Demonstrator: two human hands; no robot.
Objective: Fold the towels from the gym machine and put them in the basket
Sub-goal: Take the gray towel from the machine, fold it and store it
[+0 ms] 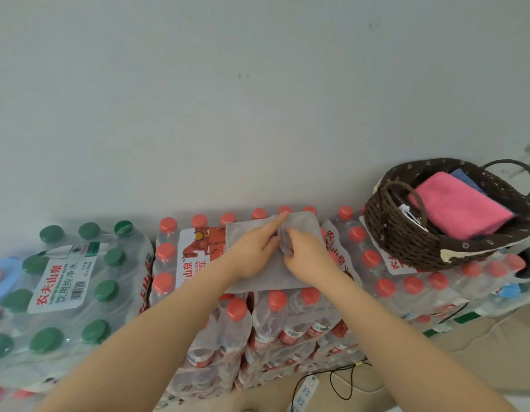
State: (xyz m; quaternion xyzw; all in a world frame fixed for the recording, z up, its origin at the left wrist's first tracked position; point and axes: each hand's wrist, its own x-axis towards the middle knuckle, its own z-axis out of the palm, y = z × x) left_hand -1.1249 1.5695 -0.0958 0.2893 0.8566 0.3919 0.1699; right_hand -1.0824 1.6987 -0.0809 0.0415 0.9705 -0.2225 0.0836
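Grey towel (258,272) lies spread on top of the middle shrink-wrapped pack of red-capped water bottles (180,257), its far edge close to the wall (258,84) and its near edge level with the pack's front edge. Both hands are on it. The left hand (255,248) lies flat with its fingers straight, pressing the cloth down, the fingertips reaching towards the towel's far edge. The right hand (305,257) sits just beside it, touching it, with fingers curled round a bunched fold of the towel near the middle. Much of the cloth is covered by the two hands and forearms, so how many layers it has is hard to say.

To the right, on the neighbouring pack of red-capped bottles (412,286), stands a brown woven basket (406,242) with two loop handles, well apart from the hands. Inside it lies a folded pink towel (459,209), with a blue towel (465,178) showing only as a corner behind it. A small white tag hangs at the basket's near handle; its print is unreadable.

At the left sits a pack of green-capped bottles (70,286), cut off by the picture's edge. Below, on the floor, a white power strip (305,392) with a black cable is partly out of view.
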